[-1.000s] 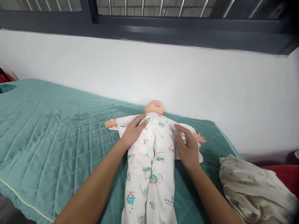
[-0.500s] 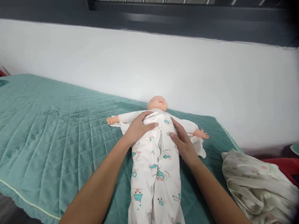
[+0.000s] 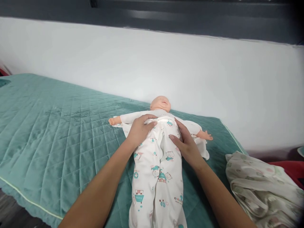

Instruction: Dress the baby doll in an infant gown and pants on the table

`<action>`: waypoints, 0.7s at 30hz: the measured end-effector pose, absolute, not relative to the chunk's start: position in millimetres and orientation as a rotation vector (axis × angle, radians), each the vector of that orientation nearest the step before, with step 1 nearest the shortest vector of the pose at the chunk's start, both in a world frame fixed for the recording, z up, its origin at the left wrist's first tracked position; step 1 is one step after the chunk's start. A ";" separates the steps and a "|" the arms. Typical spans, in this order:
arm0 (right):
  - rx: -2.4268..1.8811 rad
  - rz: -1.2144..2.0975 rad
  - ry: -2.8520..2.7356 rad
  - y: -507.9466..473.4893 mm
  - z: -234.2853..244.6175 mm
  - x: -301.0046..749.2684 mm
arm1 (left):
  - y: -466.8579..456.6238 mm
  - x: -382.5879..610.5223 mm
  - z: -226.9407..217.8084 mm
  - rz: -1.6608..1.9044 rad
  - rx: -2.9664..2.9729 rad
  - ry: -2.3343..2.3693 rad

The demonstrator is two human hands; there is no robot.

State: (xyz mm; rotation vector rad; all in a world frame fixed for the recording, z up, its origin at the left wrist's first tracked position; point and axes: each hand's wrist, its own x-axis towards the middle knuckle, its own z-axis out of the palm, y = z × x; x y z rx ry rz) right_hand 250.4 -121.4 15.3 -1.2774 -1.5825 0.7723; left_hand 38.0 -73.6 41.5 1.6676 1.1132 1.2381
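Observation:
A baby doll (image 3: pixel 160 104) lies on its back on the green quilted cover, head toward the wall and arms stretched out sideways. White pants (image 3: pixel 158 177) printed with small cartoon animals cover its legs and reach up over its belly. My left hand (image 3: pixel 140 129) rests on the waist of the pants at the left, fingers spread over the cloth. On the opposite side, my right hand (image 3: pixel 186 142) lies along the doll's hip, thumb on top and fingers apart. A white shirt (image 3: pixel 133 117) covers the doll's arms, its open flaps spread beneath them.
The green quilted cover (image 3: pixel 59 133) runs across the bed to the white wall (image 3: pixel 152 63). At the lower right lies a crumpled patterned cloth (image 3: pixel 258 190), with a red item (image 3: pixel 289 169) behind it. A dark metal beam (image 3: pixel 152 19) crosses above.
My left thumb has drawn back slightly to the left along the waist. My right thumb has shifted a little inward on the pants. The doll stays in place.

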 end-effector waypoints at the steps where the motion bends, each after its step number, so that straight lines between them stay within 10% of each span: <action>1: -1.281 0.768 -1.588 -121.5 15.3 250.5 | -73.2 38.9 40.7 1.251 1.661 1.118; 21: -1.404 0.641 -1.692 -132.1 31.9 238.7 | -77.2 43.2 25.3 1.550 1.861 1.129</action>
